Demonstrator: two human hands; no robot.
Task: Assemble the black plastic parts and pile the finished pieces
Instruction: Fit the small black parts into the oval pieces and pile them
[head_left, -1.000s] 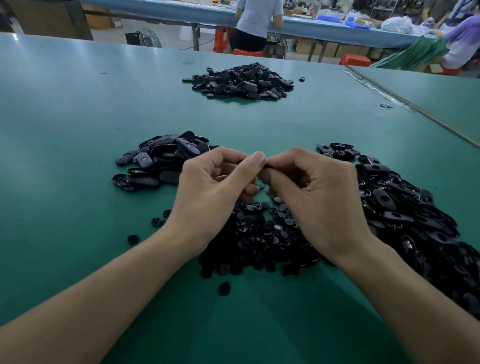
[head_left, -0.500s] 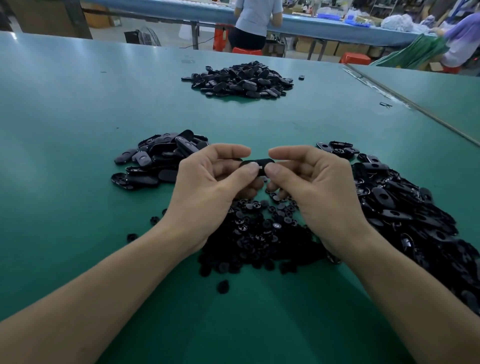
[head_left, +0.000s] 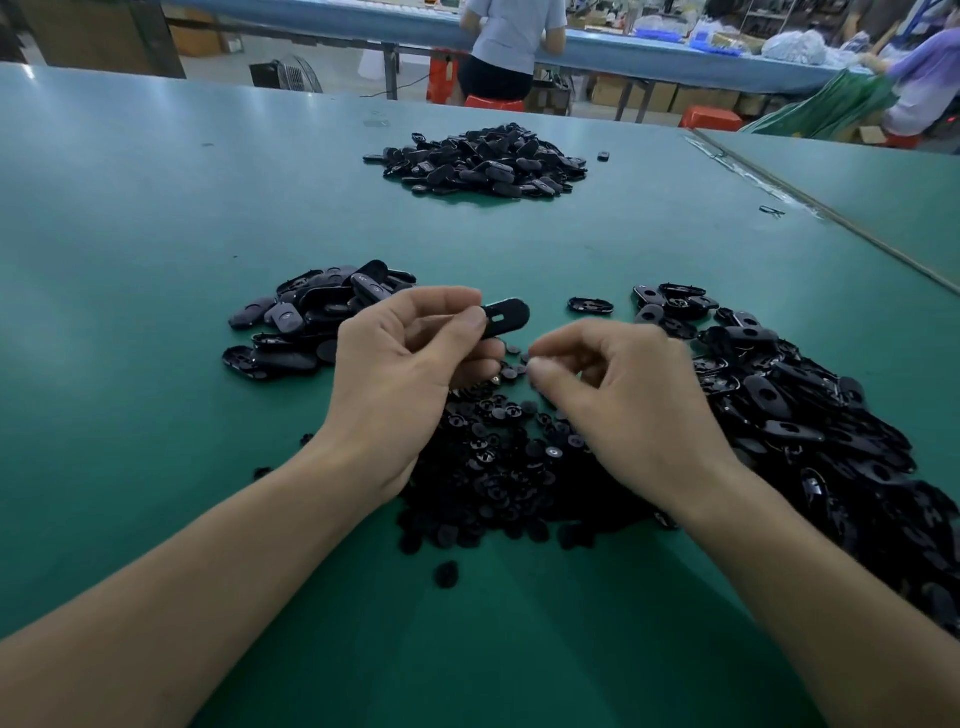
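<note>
Green bench table | left hand pinches an oval black piece near the round-part heap | right hand curled over that heap, whether it holds anything unclear | step: probably fetching an insert | next: seat it squarely in the slot.

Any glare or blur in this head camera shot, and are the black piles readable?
Head view: pale glare patches on the green table, far left; right hand fingertips slightly smeared; left hand and its pinched oval part sharp; small-parts heap nearly one dark mass.
</note>
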